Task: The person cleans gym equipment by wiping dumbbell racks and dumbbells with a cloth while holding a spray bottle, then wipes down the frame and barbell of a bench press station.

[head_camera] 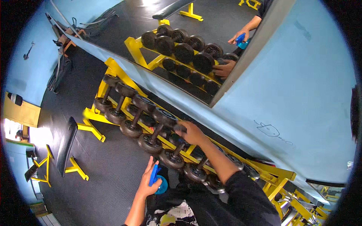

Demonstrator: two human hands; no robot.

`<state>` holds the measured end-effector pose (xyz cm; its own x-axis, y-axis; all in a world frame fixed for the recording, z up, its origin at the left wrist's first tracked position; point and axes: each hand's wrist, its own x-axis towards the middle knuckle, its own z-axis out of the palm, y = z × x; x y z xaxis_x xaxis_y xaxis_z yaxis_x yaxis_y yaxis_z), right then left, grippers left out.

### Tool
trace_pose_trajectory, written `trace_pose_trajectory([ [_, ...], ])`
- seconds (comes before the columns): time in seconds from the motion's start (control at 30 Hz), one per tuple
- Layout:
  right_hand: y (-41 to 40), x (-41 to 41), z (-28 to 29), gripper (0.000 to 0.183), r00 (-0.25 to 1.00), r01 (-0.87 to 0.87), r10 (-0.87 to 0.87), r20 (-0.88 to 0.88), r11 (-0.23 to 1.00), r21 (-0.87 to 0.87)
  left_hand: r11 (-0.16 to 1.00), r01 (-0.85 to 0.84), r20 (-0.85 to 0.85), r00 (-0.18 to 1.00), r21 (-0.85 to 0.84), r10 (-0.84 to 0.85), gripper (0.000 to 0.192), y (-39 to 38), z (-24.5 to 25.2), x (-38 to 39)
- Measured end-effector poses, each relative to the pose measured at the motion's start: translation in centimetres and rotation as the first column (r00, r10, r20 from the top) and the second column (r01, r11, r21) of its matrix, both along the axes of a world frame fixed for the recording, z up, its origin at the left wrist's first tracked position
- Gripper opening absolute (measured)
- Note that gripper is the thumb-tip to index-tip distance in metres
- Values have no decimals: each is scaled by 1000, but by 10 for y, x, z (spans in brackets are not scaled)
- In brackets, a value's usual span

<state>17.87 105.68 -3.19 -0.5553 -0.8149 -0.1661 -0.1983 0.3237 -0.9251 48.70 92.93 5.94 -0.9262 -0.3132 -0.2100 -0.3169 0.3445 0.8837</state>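
Observation:
My left hand (148,180) is around a blue spray bottle (161,185) with its blue trigger head up, close to the front of my body. My right hand (193,134) reaches over the dumbbell rack, its fingers bent over a dark grey thing (180,128) at the rear head of a dumbbell (173,158); whether that is a cloth or part of the dumbbell I cannot tell. Several black dumbbells lie side by side across the yellow metal rack (97,115), with more on a lower tier. Both hands also show in the wall mirror (210,104).
Behind the rack stands a light blue wall (282,99) bearing a drawn doodle. A padded bench (67,147) with yellow legs is on the black floor at left. Cables (60,70) hang near the far corner. Yellow gym equipment (299,203) stands at lower right.

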Motion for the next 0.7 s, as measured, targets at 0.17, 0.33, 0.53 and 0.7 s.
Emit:
trace_pose_trajectory([
  [0.17,11,-61,-97,84,993,-73,10,116,828,556,993,121,46,992,-12,-121,75,20,-1,-23],
  [0.33,16,15,-5,49,950,297,-309,-39,863,408,999,44,66,997,-9,-43,75,20,6,-5],
  [0.53,-10,61,28,51,515,384,-2,-857,894,229,993,115,83,990,-24,-112,75,29,4,-21],
  [0.7,74,-15,-8,30,994,106,-77,-73,771,628,998,61,74,996,-27,-59,74,33,2,-22],
])
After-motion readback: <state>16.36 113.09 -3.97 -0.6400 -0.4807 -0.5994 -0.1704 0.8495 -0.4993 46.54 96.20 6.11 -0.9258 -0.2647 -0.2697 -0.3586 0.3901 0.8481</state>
